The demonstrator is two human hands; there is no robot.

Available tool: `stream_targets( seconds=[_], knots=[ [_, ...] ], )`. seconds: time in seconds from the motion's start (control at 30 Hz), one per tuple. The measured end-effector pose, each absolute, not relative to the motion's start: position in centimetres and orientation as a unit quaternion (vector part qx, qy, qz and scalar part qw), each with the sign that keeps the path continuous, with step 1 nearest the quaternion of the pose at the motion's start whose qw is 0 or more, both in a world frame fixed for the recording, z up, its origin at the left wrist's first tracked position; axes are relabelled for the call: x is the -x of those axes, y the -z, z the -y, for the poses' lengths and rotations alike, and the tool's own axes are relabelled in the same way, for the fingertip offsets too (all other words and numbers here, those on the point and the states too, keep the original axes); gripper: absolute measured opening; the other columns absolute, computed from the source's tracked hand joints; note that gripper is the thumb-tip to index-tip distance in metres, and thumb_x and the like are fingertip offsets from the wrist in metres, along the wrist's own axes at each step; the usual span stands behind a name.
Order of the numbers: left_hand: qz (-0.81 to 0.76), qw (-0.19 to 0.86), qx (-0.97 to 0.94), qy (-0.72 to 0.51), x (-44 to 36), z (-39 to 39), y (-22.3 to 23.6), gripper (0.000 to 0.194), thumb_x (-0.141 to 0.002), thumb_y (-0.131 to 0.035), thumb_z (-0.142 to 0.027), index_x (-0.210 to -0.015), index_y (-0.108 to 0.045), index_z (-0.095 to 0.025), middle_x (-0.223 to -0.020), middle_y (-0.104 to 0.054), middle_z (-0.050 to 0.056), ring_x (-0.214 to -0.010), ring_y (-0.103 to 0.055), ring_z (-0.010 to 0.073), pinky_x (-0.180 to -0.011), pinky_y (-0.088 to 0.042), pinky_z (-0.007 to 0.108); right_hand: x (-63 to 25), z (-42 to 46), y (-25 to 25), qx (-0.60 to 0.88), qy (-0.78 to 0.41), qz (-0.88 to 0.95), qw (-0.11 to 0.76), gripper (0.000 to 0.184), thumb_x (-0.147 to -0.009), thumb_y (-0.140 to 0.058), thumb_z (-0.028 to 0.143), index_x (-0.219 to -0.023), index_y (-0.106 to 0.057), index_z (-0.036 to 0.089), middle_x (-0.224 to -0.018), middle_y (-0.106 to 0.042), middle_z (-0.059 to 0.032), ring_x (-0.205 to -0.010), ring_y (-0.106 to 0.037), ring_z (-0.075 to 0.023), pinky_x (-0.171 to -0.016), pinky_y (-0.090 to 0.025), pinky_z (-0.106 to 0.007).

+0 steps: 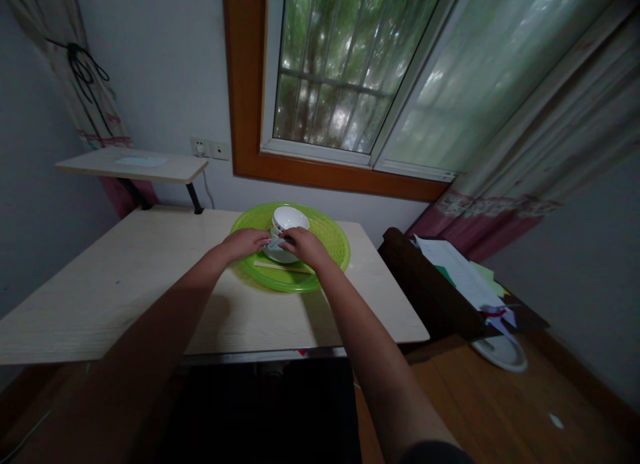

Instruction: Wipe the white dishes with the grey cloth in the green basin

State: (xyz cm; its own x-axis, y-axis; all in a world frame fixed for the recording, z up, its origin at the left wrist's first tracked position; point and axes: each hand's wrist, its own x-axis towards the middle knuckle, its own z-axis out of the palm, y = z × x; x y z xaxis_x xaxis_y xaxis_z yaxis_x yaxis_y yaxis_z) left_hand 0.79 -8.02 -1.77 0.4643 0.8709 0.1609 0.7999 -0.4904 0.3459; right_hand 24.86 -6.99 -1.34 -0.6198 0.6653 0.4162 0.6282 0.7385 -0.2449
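Note:
A round green plastic basket [240, 223] lies on the table with a stack of white bowls [291, 217] in it. A white plate or dish [281, 256] sits at the near side of the bowls. In front of that lies a pair of light wooden chopsticks [283, 267]. My left hand [245, 242] reaches in from the left, its fingertips closed at a small pale grey-blue thing [275, 243], too small to name. From the right, my right hand [303, 246] has its fingers curled against the same thing, just in front of the bowls.
The pale wooden table [150, 271] carries a small raised shelf [130, 165] at the back left. A barred window [335, 71] is behind the table. To the right stands a dark brown piece of furniture [425, 284] with papers [460, 271] on it.

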Motion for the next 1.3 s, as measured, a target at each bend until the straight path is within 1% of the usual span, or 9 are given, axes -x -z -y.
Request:
stream_targets(
  seconds=[0.17,0.27,0.4,0.53,0.67,0.8,0.97,1.17,1.3],
  knots=[
    [-0.539,0.064,-0.822,-0.17,-1.0,8.4,1.2,0.034,-0.098,-0.041,-0.041,-0.092,-0.069,-0.022,-0.094,-0.072,0.007,-0.084,-0.062,0.022,-0.069,-0.037,0.029,-25.8,6.5,1.4,0.45,-0.013,0.858,0.245,0.019,-0.094,-0.067,0.026,-0.112,-0.069,0.019,-0.108,-0.072,-0.0088,-0.1,-0.063,-0.0223,-0.088,-0.045,-0.031],
    [-0.562,0.066,-0.807,-0.167,-1.2,8.4,1.1,0.034,-0.097,-0.041,-0.041,-0.091,-0.069,-0.023,-0.093,-0.072,0.006,-0.083,-0.062,0.0225,-0.068,-0.038,0.03,-26.7,6.5,1.2,0.506,0.011,0.829,0.239,0.016,-0.095,-0.063,0.02,-0.11,-0.068,0.017,-0.109,-0.071,-0.0102,-0.103,-0.06,-0.0238,-0.089,-0.044,-0.032],
    [-0.573,0.065,-0.8,-0.165,-1.1,8.2,1.1,0.033,-0.097,-0.041,-0.039,-0.091,-0.069,-0.023,-0.093,-0.072,0.007,-0.085,-0.063,0.0229,-0.069,-0.039,0.03,-27.4,6.6,0.9,0.544,0.041,0.804,0.238,0.019,-0.095,-0.059,0.017,-0.113,-0.067,0.018,-0.114,-0.068,-0.0118,-0.107,-0.056,-0.0257,-0.091,-0.042,-0.034],
    [-0.564,0.072,-0.805,-0.169,-1.0,8.2,1.1,0.034,-0.097,-0.041,-0.04,-0.092,-0.069,-0.022,-0.093,-0.072,0.007,-0.086,-0.063,0.0231,-0.071,-0.04,0.03,-27.3,6.5,1.1,0.519,0.038,0.819,0.241,0.02,-0.097,-0.058,0.019,-0.116,-0.066,0.018,-0.115,-0.067,-0.0115,-0.109,-0.055,-0.0251,-0.093,-0.042,-0.034],
    [-0.552,0.09,-0.812,-0.167,-1.0,8.4,0.9,0.034,-0.096,-0.042,-0.041,-0.091,-0.07,-0.023,-0.09,-0.072,0.006,-0.083,-0.062,0.0223,-0.072,-0.04,0.03,-26.5,6.4,1.4,0.45,0.018,0.864,0.224,0.019,-0.098,-0.059,0.021,-0.116,-0.065,0.019,-0.113,-0.068,-0.0091,-0.106,-0.057,-0.0225,-0.092,-0.043,-0.032],
    [-0.524,0.108,-0.828,-0.171,-1.0,8.3,1.0,0.034,-0.096,-0.043,-0.042,-0.085,-0.068,-0.022,-0.087,-0.072,0.006,-0.08,-0.061,0.0212,-0.07,-0.038,0.029,-25.2,7.0,1.3,0.382,0.012,0.897,0.22,0.02,-0.097,-0.062,0.023,-0.117,-0.065,0.021,-0.114,-0.066,-0.0086,-0.106,-0.058,-0.0218,-0.093,-0.043,-0.031],
    [-0.502,0.131,-0.833,-0.189,-0.9,8.2,1.1,0.036,-0.096,-0.042,-0.044,-0.081,-0.066,-0.021,-0.082,-0.07,0.005,-0.08,-0.061,0.0202,-0.072,-0.04,0.028,-24.7,7.4,1.1,0.378,-0.002,0.89,0.254,0.023,-0.096,-0.064,0.024,-0.118,-0.063,0.021,-0.116,-0.065,-0.009,-0.107,-0.057,-0.0222,-0.091,-0.044,-0.032],
    [-0.546,0.1,-0.809,-0.194,-0.9,8.1,1.0,0.035,-0.097,-0.041,-0.042,-0.085,-0.066,-0.022,-0.084,-0.07,0.006,-0.079,-0.061,0.0216,-0.068,-0.038,0.03,-26.3,6.3,1.4,0.458,-0.019,0.83,0.317,0.011,-0.092,-0.065,0.02,-0.103,-0.067,0.02,-0.106,-0.066,-0.0076,-0.101,-0.059,-0.0219,-0.088,-0.045,-0.032],
    [-0.56,0.09,-0.802,-0.188,-0.9,8.1,0.9,0.034,-0.097,-0.041,-0.041,-0.087,-0.066,-0.022,-0.086,-0.07,0.006,-0.08,-0.061,0.0217,-0.068,-0.037,0.03,-27.3,5.6,1.8,0.513,-0.034,0.779,0.359,0.01,-0.089,-0.065,0.016,-0.098,-0.069,0.019,-0.101,-0.067,-0.0066,-0.097,-0.059,-0.0212,-0.087,-0.045,-0.033]
  ],
)
